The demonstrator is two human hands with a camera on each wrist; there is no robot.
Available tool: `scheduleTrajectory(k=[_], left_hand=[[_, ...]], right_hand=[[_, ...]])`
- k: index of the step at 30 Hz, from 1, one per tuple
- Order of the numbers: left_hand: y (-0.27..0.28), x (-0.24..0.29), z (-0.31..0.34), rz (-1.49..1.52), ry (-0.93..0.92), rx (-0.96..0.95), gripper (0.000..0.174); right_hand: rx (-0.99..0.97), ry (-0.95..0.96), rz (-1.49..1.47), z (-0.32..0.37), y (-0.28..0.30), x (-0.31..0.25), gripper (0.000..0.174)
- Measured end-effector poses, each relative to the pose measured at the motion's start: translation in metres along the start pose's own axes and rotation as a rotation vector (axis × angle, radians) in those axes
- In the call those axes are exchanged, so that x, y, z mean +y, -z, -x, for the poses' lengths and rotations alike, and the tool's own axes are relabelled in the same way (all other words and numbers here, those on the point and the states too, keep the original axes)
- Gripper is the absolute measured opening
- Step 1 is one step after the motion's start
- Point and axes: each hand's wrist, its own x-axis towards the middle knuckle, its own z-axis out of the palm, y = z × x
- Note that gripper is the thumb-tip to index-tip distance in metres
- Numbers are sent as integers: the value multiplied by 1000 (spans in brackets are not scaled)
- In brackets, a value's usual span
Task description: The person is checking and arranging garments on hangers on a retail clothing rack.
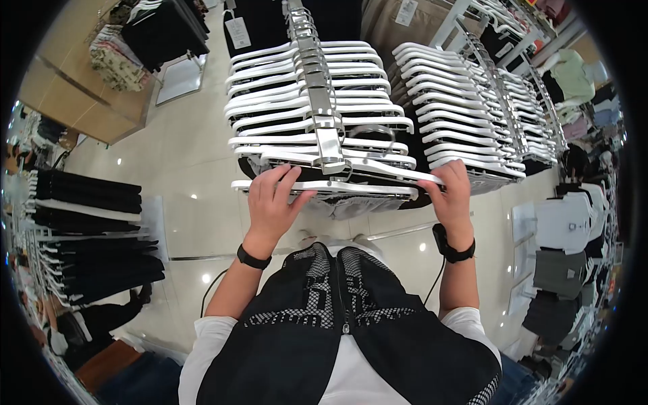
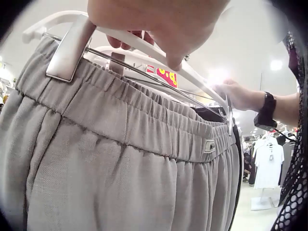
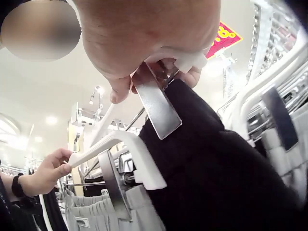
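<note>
I stand at a metal rail (image 1: pixel 317 88) packed with white hangers. My left hand (image 1: pixel 273 199) grips the left end of the front white hanger (image 1: pixel 337 187), fingers curled over its bar. Grey elastic-waist trousers (image 2: pixel 120 159) hang clipped to it, right under my left hand (image 2: pixel 159 24). My right hand (image 1: pixel 452 192) pinches the right end of the tilted hanger just behind. In the right wrist view my right hand (image 3: pixel 144 38) holds that hanger's tip by a metal clip (image 3: pixel 156 103), which carries a black garment (image 3: pixel 216 168).
A second rail of white hangers (image 1: pixel 466 115) runs close on the right. Shelves of folded dark clothes (image 1: pixel 88 223) stand to the left across a glossy tiled floor (image 1: pixel 196 223). Shirts on display (image 1: pixel 563 223) hang at the far right.
</note>
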Motion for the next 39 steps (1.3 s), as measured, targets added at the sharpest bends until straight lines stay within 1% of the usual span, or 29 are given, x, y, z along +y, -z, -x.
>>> scheduleTrajectory(k=[3, 6, 9, 12, 16, 17, 20, 21, 24, 26, 28, 30, 32, 34, 37, 39], left_hand=[[-1, -6, 4, 6, -55, -57, 41], [-2, -7, 1, 33, -74, -24, 33], [-4, -10, 2, 14, -87, -12, 36], [-4, -6, 1, -28, -76, -21, 36], [-8, 9, 2, -90, 23, 19, 33], [-7, 15, 5, -138, 38, -21, 38], [-22, 47, 16, -138, 215, 176, 51], [-25, 58, 23, -161, 222, 183, 55], [-42, 97, 40, -31, 86, 204, 50], [-59, 130, 45, 63, 62, 189, 48], [-78, 163, 45, 169, 47, 196, 47], [-90, 196, 35, 220, -21, 89, 45], [-104, 227, 21, 308, -30, -47, 43], [-113, 260, -6, 262, -52, -178, 43], [-135, 278, -17, 373, -128, -436, 35], [-141, 284, -9, 301, -27, -669, 32]], right_hand=[[29, -72, 29, 16, 19, -2, 30], [76, -180, 44, 39, 36, 7, 31], [101, -215, 63, 61, 59, 17, 32], [125, -267, 67, 84, 78, 31, 31], [134, -274, 73, 104, 106, 62, 32], [135, -280, 70, 109, 113, 70, 33], [131, -290, 69, 127, 135, 95, 32], [128, -279, 67, 132, 143, 103, 31], [111, -261, 68, 147, 164, 128, 31], [98, -265, 74, 155, 176, 147, 31], [71, -224, 77, 159, 185, 164, 30], [30, -157, 85, 161, 193, 175, 30], [-16, -61, 103, 159, 197, 178, 30], [-69, 22, 74, 158, 198, 178, 32], [-163, 124, 41, 158, 195, 176, 32], [-175, 140, 20, 160, 187, 178, 32]])
